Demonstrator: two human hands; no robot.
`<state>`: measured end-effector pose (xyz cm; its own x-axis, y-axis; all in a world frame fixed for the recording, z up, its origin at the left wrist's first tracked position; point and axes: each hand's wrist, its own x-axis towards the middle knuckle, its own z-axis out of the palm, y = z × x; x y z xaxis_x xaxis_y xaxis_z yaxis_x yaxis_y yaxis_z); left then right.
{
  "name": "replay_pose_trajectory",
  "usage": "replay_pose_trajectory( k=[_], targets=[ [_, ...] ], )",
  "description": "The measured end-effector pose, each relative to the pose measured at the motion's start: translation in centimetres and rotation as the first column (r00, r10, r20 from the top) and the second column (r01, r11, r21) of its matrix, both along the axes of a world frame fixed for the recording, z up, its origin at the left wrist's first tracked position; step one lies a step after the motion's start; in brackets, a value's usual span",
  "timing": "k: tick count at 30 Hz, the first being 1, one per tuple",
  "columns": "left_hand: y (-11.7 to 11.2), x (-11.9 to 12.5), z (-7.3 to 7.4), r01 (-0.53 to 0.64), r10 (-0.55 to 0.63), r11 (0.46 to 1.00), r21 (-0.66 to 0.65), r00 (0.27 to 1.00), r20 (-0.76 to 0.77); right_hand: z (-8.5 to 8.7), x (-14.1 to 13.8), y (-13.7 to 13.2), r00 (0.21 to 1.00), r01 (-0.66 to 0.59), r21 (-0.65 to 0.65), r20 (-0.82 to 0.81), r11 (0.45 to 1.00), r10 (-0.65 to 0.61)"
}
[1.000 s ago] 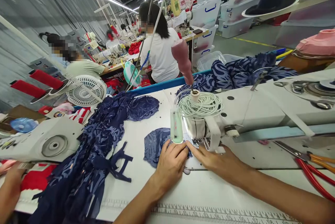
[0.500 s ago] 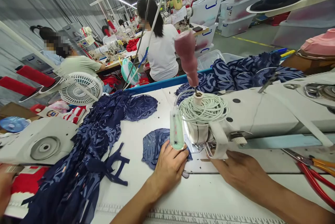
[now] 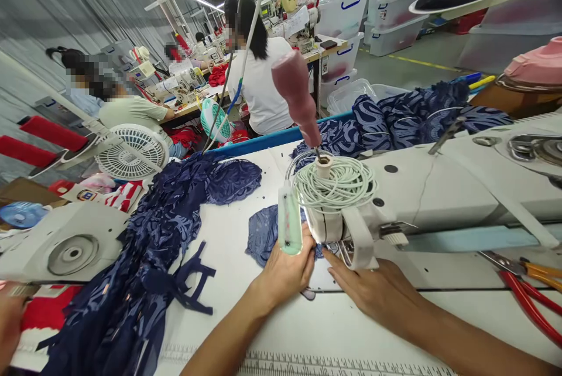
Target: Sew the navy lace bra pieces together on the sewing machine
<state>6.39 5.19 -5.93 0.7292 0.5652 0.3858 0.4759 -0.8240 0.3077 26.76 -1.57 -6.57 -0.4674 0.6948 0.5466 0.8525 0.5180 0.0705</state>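
- Left hand [image 3: 287, 262] lies palm down on a piece of blue patterned fabric [image 3: 262, 235]; a pale green plate [image 3: 288, 224] hides part of its fingers, so I cannot tell whether its grip is closed on the cloth.
- Right hand [image 3: 377, 288] has its grip open, visible fingers outstretched and apart; a fingertip is just beside the fabric's right edge.
- The blue fabric lies on the white tabletop [image 3: 237, 282], left of and partly beneath the head of a white sewing machine [image 3: 439, 183]; a coil of pale green cord [image 3: 338, 183] and a pink-handled tool [image 3: 298, 98] top the machine.
- Printed ruler [image 3: 351, 364] runs along the near edge; its tick marks are clear, its small numerals too unclear to read.
- Navy fabric pile [image 3: 153, 235] spreads to the left; red-handled cutters [image 3: 527, 300] lie at right.
- Beyond, a white label [image 3: 325, 64] carries a square black code; a paper sheet [image 3: 292, 23] has writing too small to read; clear bins [image 3: 346, 4] have blue handles.
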Motion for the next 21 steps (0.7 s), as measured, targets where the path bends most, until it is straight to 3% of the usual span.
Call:
replay_pose_trajectory(
  k=[5, 10, 15, 18, 21],
  targets=[
    [1.4, -0.3, 0.2, 0.033, -0.034, 0.998, -0.059, 0.999, -0.013, -0.4, -0.1, 0.0, 1.000, 0.004, -0.037, 0.015, 0.999, -0.004],
    [1.5, -0.6, 0.2, 0.068, -0.070, 0.995, -0.069, 0.997, -0.013, -0.9, -0.2, -0.1, 1.000, 0.021, -0.201, -0.018, 0.979, -0.025],
    [0.4, -1.0, -0.2, 0.126, -0.124, 0.989, 0.077, 0.992, -0.029, 0.1, 0.0, -0.5, 0.995, 0.098, -0.334, 0.027, 0.937, -0.095],
    [0.1, -1.1, -0.4, 0.127, -0.123, 0.987, 0.097, 0.991, -0.046, 2.0, 2.1, -1.0, 0.963, 0.269, -0.407, 0.082, 0.873, -0.259],
    [0.0, -1.0, -0.3, 0.121, -0.117, 0.988, 0.097, 0.992, -0.046, 3.8, 6.0, -1.6, 0.827, 0.550, -0.453, 0.178, 0.702, -0.533]
  ],
)
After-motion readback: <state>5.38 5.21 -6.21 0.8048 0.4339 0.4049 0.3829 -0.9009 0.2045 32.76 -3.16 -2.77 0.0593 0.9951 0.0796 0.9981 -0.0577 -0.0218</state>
